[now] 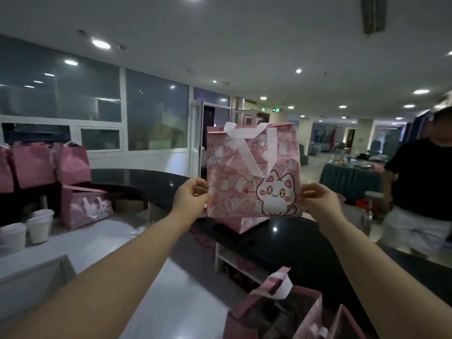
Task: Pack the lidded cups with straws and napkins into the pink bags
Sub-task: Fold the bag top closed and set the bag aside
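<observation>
A white ceiling (pixel 244 45) carries round recessed lights (pixel 101 44). Dark windows (pixel 156 111) line the left wall, next to a glass door (pixel 197 140) and a green exit sign (pixel 277 110). A cloth-draped table (pixel 347 178) stands at the far right.

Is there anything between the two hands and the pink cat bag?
Nothing visible. The left hand and the right hand each pinch a side edge of the pink cat bag, which is held up in the air.

We cannot see inside the pink bag (pixel 244 192). Its side edges hide fingers of the left hand (pixel 189 195) and right hand (pixel 318 196). The lower bag (pixel 276 316) is cut by the bottom edge, its contents too dark to tell.
</observation>
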Demonstrator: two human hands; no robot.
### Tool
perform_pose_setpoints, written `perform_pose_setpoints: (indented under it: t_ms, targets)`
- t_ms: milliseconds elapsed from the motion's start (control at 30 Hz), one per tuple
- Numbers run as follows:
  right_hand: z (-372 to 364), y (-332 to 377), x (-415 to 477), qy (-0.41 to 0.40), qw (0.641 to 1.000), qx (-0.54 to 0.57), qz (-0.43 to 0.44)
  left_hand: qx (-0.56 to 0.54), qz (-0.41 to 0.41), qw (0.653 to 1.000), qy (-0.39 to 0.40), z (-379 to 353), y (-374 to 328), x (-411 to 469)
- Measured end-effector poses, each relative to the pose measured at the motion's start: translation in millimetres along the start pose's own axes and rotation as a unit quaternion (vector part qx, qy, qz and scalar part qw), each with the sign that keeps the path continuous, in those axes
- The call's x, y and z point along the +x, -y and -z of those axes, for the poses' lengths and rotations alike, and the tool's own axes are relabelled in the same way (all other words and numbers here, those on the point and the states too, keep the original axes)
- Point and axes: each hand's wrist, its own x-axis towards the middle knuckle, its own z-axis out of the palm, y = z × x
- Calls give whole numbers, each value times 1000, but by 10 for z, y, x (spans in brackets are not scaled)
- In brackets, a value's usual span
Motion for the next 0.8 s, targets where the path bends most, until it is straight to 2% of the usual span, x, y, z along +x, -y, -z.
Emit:
perform_pose_setpoints:
  t_ms: [167, 267, 333, 400, 567, 667, 800]
  targets:
    - [405, -754, 233, -117, 987, -108, -35, 9, 4, 999, 36, -984, 551, 40]
    - [605, -1143, 363, -126, 983, -123, -56, 0, 2, 999, 37, -1465, 876, -40]
    - [691, -1336, 437, -84, 987, -102, -93, -6, 9, 999, 44, -1717, 1029, -83]
    - [696, -1494, 460, 0, 983, -91, -158, 4, 5, 998, 68, -1908, 1147, -114]
    - [482, -1719, 400, 167, 940, -153, -255, 29, -7, 982, 186, -2168, 1455, -176]
    - [295, -1780, 394, 178, 930, -161, -277, 63, -22, 964, 259, -2135, 1644, -133]
    - [133, -1745, 397, 148, 929, -184, -284, 62, -20, 968, 243, -1953, 1790, 33]
